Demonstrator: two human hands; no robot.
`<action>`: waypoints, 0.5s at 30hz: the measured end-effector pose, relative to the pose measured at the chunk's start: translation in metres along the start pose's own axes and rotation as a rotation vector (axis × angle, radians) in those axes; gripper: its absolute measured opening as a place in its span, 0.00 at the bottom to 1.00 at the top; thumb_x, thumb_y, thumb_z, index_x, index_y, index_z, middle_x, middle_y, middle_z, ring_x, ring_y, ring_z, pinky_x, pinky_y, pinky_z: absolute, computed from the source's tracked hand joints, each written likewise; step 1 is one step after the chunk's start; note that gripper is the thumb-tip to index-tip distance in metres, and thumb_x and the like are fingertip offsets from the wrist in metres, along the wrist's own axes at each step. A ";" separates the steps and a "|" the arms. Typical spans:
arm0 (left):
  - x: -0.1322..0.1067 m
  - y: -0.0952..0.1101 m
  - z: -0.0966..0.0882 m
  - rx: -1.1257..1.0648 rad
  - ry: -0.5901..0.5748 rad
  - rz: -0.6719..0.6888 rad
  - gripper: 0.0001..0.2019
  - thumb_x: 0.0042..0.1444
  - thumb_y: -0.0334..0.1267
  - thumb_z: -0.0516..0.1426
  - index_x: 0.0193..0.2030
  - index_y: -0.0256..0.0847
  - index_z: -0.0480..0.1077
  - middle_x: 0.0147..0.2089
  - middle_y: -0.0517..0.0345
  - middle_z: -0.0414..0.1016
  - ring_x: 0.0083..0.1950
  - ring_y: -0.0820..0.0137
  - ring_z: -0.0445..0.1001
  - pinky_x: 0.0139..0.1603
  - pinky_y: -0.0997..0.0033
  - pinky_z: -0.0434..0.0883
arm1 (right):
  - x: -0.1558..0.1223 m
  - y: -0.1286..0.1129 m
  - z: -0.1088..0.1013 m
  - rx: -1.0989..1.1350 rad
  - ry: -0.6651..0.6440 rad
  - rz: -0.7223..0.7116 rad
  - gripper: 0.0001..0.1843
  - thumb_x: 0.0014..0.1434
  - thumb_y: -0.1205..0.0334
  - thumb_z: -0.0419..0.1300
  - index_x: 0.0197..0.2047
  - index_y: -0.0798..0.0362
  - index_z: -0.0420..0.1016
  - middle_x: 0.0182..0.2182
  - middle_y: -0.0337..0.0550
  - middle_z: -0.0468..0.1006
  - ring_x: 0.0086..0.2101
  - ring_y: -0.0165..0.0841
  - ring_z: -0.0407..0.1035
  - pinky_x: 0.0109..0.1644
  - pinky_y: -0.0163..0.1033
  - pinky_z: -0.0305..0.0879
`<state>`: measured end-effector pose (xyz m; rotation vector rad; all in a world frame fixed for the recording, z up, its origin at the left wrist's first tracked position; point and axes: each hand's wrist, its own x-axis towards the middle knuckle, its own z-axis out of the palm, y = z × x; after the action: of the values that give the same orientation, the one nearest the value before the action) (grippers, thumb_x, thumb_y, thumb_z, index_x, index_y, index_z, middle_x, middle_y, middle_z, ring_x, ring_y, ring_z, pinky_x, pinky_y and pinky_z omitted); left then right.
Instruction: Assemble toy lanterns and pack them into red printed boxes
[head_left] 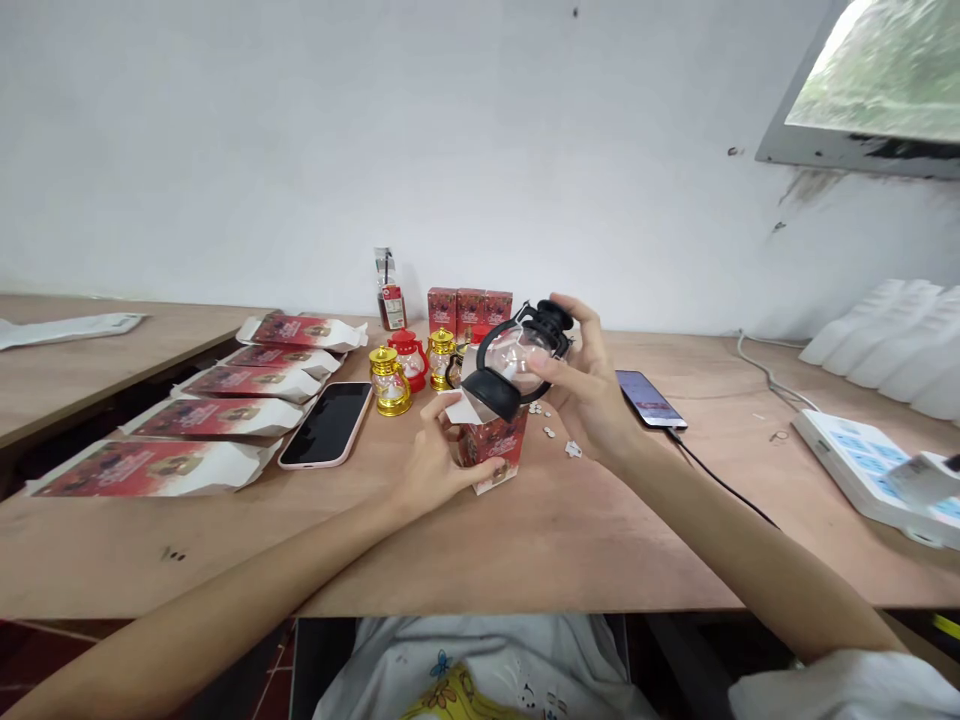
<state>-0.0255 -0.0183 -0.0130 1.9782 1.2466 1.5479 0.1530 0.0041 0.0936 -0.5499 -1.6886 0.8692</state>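
My right hand (pixel 592 385) is closed around a small black toy lantern (pixel 517 360) with a clear globe, holding it tilted above a small red carton. My left hand (pixel 435 465) grips that open red carton (pixel 495 450), which stands upright on the wooden table (pixel 525 540) with its white flap raised. The lantern's base hangs just over the carton's open top. Several small white bits (pixel 559 435) lie on the table beside my right hand.
Flattened red cartons (pixel 217 415) lie in a row at the left, beside a pink-cased phone (pixel 328 425). Gold and red lanterns (pixel 409 365) and closed red boxes (pixel 469 305) stand behind. A second phone (pixel 649 398) with cable lies right; white packs (pixel 870 460) far right.
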 end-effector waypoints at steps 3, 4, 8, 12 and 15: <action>0.000 -0.002 0.001 0.008 0.014 0.009 0.40 0.42 0.46 0.66 0.55 0.47 0.45 0.56 0.50 0.59 0.42 0.67 0.76 0.41 0.60 0.76 | 0.004 0.008 0.001 -0.048 0.023 -0.020 0.31 0.54 0.54 0.60 0.57 0.37 0.49 0.53 0.41 0.64 0.49 0.38 0.66 0.48 0.45 0.70; 0.000 -0.002 0.001 0.013 0.009 0.023 0.39 0.42 0.46 0.66 0.55 0.47 0.45 0.57 0.49 0.58 0.42 0.68 0.76 0.41 0.61 0.76 | 0.006 0.009 -0.001 -0.091 0.018 -0.035 0.31 0.53 0.55 0.61 0.57 0.38 0.50 0.52 0.41 0.64 0.49 0.38 0.66 0.49 0.45 0.69; 0.000 -0.001 0.002 0.053 -0.017 0.065 0.37 0.44 0.45 0.65 0.55 0.47 0.45 0.58 0.48 0.58 0.40 0.68 0.76 0.38 0.61 0.76 | 0.009 0.003 -0.004 -0.340 -0.114 -0.075 0.28 0.48 0.62 0.65 0.52 0.43 0.60 0.49 0.41 0.67 0.49 0.39 0.64 0.51 0.47 0.64; 0.000 -0.003 0.001 0.078 -0.039 0.078 0.38 0.45 0.45 0.64 0.57 0.47 0.45 0.59 0.47 0.58 0.44 0.65 0.76 0.42 0.58 0.75 | 0.012 -0.009 0.003 -0.541 -0.310 -0.049 0.22 0.45 0.68 0.65 0.44 0.48 0.66 0.40 0.39 0.72 0.41 0.36 0.66 0.45 0.43 0.62; -0.001 -0.006 0.000 0.089 -0.045 0.063 0.41 0.45 0.45 0.64 0.60 0.47 0.43 0.61 0.45 0.57 0.44 0.65 0.76 0.42 0.59 0.75 | 0.017 -0.009 0.005 -0.579 -0.404 -0.014 0.16 0.47 0.69 0.65 0.39 0.51 0.67 0.36 0.37 0.74 0.36 0.31 0.67 0.39 0.37 0.59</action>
<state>-0.0279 -0.0157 -0.0177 2.1157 1.2673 1.4916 0.1440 0.0093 0.1104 -0.7824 -2.3326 0.4872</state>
